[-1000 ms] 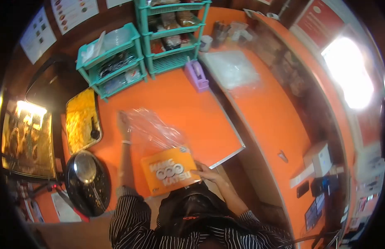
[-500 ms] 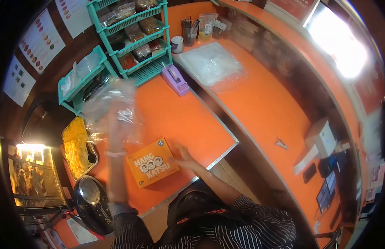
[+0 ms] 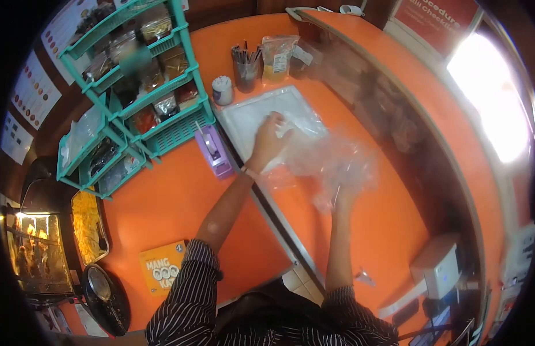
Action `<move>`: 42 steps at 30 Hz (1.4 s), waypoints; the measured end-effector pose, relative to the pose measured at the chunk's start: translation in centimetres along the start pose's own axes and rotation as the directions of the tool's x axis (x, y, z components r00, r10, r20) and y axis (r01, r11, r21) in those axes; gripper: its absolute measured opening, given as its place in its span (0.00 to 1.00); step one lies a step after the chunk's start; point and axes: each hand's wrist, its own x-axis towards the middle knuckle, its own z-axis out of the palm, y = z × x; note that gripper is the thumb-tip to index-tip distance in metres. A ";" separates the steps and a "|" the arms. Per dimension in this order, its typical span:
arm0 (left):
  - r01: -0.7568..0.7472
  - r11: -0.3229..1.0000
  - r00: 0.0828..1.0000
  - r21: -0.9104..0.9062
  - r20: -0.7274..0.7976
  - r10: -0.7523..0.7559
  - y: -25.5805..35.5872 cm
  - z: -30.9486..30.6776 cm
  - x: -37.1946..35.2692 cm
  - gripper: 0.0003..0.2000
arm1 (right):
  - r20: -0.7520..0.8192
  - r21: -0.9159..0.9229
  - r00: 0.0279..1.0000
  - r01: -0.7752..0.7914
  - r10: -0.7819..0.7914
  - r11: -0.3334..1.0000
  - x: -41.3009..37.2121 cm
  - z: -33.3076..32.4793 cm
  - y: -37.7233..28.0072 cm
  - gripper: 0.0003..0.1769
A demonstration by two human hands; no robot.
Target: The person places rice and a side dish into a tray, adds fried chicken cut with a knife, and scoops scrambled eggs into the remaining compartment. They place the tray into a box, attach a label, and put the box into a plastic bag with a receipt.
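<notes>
A clear plastic bag (image 3: 351, 161), blurred by motion, is spread out over the right part of the counter. My right hand (image 3: 343, 196) is closed on its near side, partly covered by the film. My left hand (image 3: 269, 141) is above a flat stack of clear plastic sheets or bags (image 3: 247, 118). Its fingers are bent around what looks like the bag's left edge. The orange cardboard box printed "MANG KATSU" (image 3: 158, 265) rests on the counter at the lower left, partly behind my left sleeve.
A purple tape dispenser (image 3: 214, 151) stands beside a green tiered rack (image 3: 163, 86) of packets. Behind the stack are a white tub (image 3: 222, 90) and a cup of pens (image 3: 246, 72). A tray of yellow shreds (image 3: 87, 225) and a black pan (image 3: 106, 300) are at left. A white printer (image 3: 437, 268) sits at right.
The bag has gone from my left hand at the left to my right hand at the right. My left hand has moved over to the stack, and my right hand has left the box. The view has shifted right.
</notes>
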 end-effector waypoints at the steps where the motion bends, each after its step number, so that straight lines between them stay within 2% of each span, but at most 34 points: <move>1: 0.060 0.946 0.997 0.319 0.030 -0.073 -1.4 0.3 0.7 0.16 | 0.007 -0.136 0.997 0.082 -0.082 0.987 1.7 -0.1 1.5 0.22; 2: 0.104 0.790 0.987 0.605 0.033 -0.156 -2.7 0.6 1.3 0.17 | 0.063 -0.264 0.986 0.168 -0.156 0.950 3.2 0.1 3.0 0.20; 3: 0.117 0.784 0.986 0.610 0.026 -0.167 -4.0 0.8 1.9 0.17 | 0.140 -0.373 0.964 0.262 -0.225 0.890 4.5 0.6 4.8 0.19; 5: 0.021 0.599 0.974 0.800 0.119 -0.193 -6.4 0.8 2.6 0.14 | 0.346 -0.479 0.904 0.401 -0.251 0.781 6.4 2.0 8.9 0.17; 6: 0.028 0.588 0.971 0.809 0.116 -0.207 -7.2 0.7 3.0 0.14 | 0.425 -0.486 0.876 0.434 -0.229 0.758 7.0 2.9 11.0 0.16; 7: 0.031 0.710 0.958 0.704 0.181 -0.222 -8.0 0.5 3.3 0.12 | 0.426 -0.475 0.878 0.423 -0.220 0.772 7.5 3.7 13.4 0.16; 8: 0.048 0.812 0.943 0.581 0.242 -0.229 -8.7 0.1 3.5 0.10 | 0.523 -0.507 0.852 0.320 -0.009 0.801 7.5 4.5 16.9 0.16; 9: 0.064 0.800 0.939 0.596 0.235 -0.250 -8.7 -0.3 4.0 0.10 | 0.603 -0.547 0.773 0.221 0.196 0.808 7.6 5.4 19.2 0.16; 11: -0.100 0.698 0.892 0.709 0.375 -0.254 -7.5 -1.0 5.5 0.06 | 0.639 -0.476 0.755 0.238 0.147 0.847 8.7 6.7 19.7 0.15; 12: -0.087 0.687 0.890 0.721 0.365 -0.271 -7.7 -1.2 6.0 0.06 | 0.661 -0.419 0.745 0.261 0.095 0.869 9.3 7.2 20.0 0.15; 13: -0.167 0.678 0.896 0.715 0.397 -0.198 -8.0 -1.3 6.4 0.05 | 0.670 -0.513 0.703 0.206 0.239 0.833 9.8 7.6 21.2 0.13; 14: -0.247 0.665 0.896 0.705 0.428 -0.121 -8.2 -1.2 6.8 0.05 | 0.678 -0.504 0.695 0.202 0.240 0.840 10.2 8.5 22.4 0.13; 15: -0.236 0.662 0.897 0.711 0.422 -0.134 -8.3 -1.1 7.1 0.05 | 0.740 -0.603 0.613 0.422 0.278 0.677 10.6 9.5 23.2 0.14; 16: -0.248 0.639 0.896 0.728 0.423 -0.134 -8.3 -0.8 7.4 0.05 | 0.778 -0.628 0.532 0.625 0.336 0.464 10.8 10.3 24.1 0.15; 17: -0.263 0.616 0.894 0.742 0.427 -0.132 -8.3 -0.6 7.6 0.05 | 0.782 -0.623 0.525 0.627 0.337 0.468 10.6 10.9 24.8 0.15; 19: -0.291 0.604 0.879 0.742 0.457 -0.139 -8.3 -0.3 8.2 0.05 | 0.642 -0.735 0.717 0.474 0.272 0.484 10.9 12.3 25.4 0.22; 20: -0.321 0.594 0.858 0.738 0.492 -0.147 -8.4 -0.3 8.5 0.05 | 0.645 -0.732 0.715 0.478 0.269 0.484 11.6 12.9 25.7 0.22; 22: -0.335 0.601 0.869 0.725 0.485 -0.101 -8.8 -0.5 9.3 0.05 | 0.554 -0.820 0.608 0.281 0.569 0.498 13.5 13.8 25.2 0.21; 23: -0.357 0.604 0.878 0.712 0.476 -0.042 -8.8 -0.4 9.7 0.05 | 0.524 -0.844 0.562 0.242 0.640 0.479 14.5 14.0 25.0 0.21; 27: -0.399 0.633 0.831 0.664 0.553 -0.056 -6.0 0.7 10.2 0.05 | 0.546 -0.830 0.509 0.220 0.665 0.513 16.4 14.7 25.6 0.22; 30: -0.383 0.686 0.845 0.619 0.535 -0.011 -5.8 0.1 10.2 0.05 | 0.586 -0.795 0.429 0.140 0.687 0.591 18.2 14.5 25.1 0.22; 31: -0.342 0.719 0.894 0.606 0.445 0.050 -6.1 -0.2 10.1 0.05 | 0.610 -0.768 0.396 0.082 0.686 0.635 18.6 14.3 24.6 0.23; 32: -0.310 0.749 0.932 0.585 0.345 0.116 -6.3 -0.6 10.2 0.05 | 0.644 -0.715 0.397 0.007 0.654 0.699 18.6 13.6 24.0 0.23; 33: -0.318 0.752 0.929 0.578 0.347 0.127 -6.7 -1.0 9.9 0.05 | 0.682 -0.636 0.409 -0.080 0.607 0.768 18.1 12.6 23.4 0.23; 34: -0.258 0.763 0.951 0.592 0.297 0.091 -7.7 -1.4 9.3 0.05 | 0.712 -0.526 0.463 -0.148 0.528 0.838 17.0 11.0 22.4 0.23; 35: -0.196 0.772 0.967 0.604 0.249 0.052 -8.1 -1.6 8.9 0.04 | 0.646 -0.479 0.660 -0.041 0.383 0.877 14.4 8.9 21.5 0.24; 36: -0.204 0.777 0.966 0.596 0.253 0.059 -7.6 -1.5 8.3 0.04 | 0.711 -0.339 0.674 0.075 0.203 0.938 12.6 6.2 18.3 0.23; 37: -0.068 0.792 0.970 0.607 0.227 -0.090 -6.6 -1.3 7.1 0.06 | 0.672 -0.278 0.706 -0.036 0.222 0.960 11.1 4.4 12.1 0.20; 38: 0.067 0.786 0.949 0.615 0.203 -0.240 -5.6 -0.9 5.5 0.09 | 0.603 -0.301 0.749 -0.105 0.274 0.948 9.5 2.4 9.4 0.13; 39: -0.085 0.791 0.987 0.607 0.159 -0.016 -4.6 -0.1 3.4 0.13 | 0.530 -0.359 0.768 -0.182 0.360 0.916 7.4 0.0 9.5 0.10; 40: -0.232 0.761 0.972 0.606 0.110 0.208 -3.4 0.9 1.0 0.16 | 0.449 -0.406 0.776 -0.264 0.442 0.875 5.3 -2.2 10.3 0.06; 42: -0.365 0.746 0.912 0.557 0.376 0.166 -2.4 2.8 -3.4 0.20 | 0.427 -0.453 0.780 -0.253 0.458 0.855 1.3 -4.8 11.7 0.05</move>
